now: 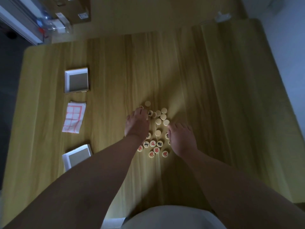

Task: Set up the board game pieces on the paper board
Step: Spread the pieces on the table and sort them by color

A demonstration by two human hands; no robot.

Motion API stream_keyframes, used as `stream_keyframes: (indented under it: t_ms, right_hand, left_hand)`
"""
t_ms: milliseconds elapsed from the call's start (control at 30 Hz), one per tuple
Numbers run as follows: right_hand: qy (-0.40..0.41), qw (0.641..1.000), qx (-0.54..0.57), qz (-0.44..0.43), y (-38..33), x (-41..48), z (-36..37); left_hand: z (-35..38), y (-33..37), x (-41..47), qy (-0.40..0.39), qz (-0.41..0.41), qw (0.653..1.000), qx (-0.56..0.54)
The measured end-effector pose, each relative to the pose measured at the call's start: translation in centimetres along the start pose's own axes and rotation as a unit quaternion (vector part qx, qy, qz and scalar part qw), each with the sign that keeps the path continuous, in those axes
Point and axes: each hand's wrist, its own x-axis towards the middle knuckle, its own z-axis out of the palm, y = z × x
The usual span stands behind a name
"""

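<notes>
Several round cream game pieces lie scattered on the wooden table. Some show red or black characters, others lie blank side up. My left hand lies palm down on the left of the cluster, fingers stretched over the far pieces and covering some. My right hand lies palm down on the right of the cluster, its fingertips beside a blank piece. The folded paper board with red grid lines sits to the left, apart from the pieces.
An open white box half sits beyond the folded board. A second box half lies nearer me, partly hidden by my left forearm. Cardboard boxes and plastic bottles stand on the floor past the table's far left corner.
</notes>
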Motion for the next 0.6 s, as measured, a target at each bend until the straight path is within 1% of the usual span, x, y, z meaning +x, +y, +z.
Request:
stream_keyframes:
  t_ms: [100, 300, 400, 467, 533, 600]
  right_hand:
    - [0.014, 1.0, -0.002, 0.015, 0.4, 0.3, -0.3]
    - [0.023, 0.998, 0.008, 0.064, 0.2, 1.8, -0.4]
    - [0.007, 0.997, 0.011, 0.082, -0.9, 2.9, -0.2]
    - [0.004, 0.996, 0.024, 0.091, -1.4, 3.3, -0.3]
    - [0.012, 0.995, 0.041, 0.089, -1.7, 3.2, -0.4]
    - [0.015, 0.996, 0.042, 0.077, -1.5, 2.8, -0.4]
  left_hand:
    - [0.7, -0.1, 0.5, -0.008, 0.006, 1.0, -0.003]
    - [1.7, -0.9, -0.6, 0.019, 0.009, 0.995, -0.099]
    - [1.8, -1.6, -1.2, 0.011, 0.012, 0.995, -0.099]
    - [1.6, -1.7, -1.2, 0.006, -0.005, 0.995, -0.098]
    - [1.2, -1.6, -1.0, 0.007, -0.029, 0.996, -0.089]
    - [1.1, -1.4, -0.5, 0.014, -0.023, 0.996, -0.081]
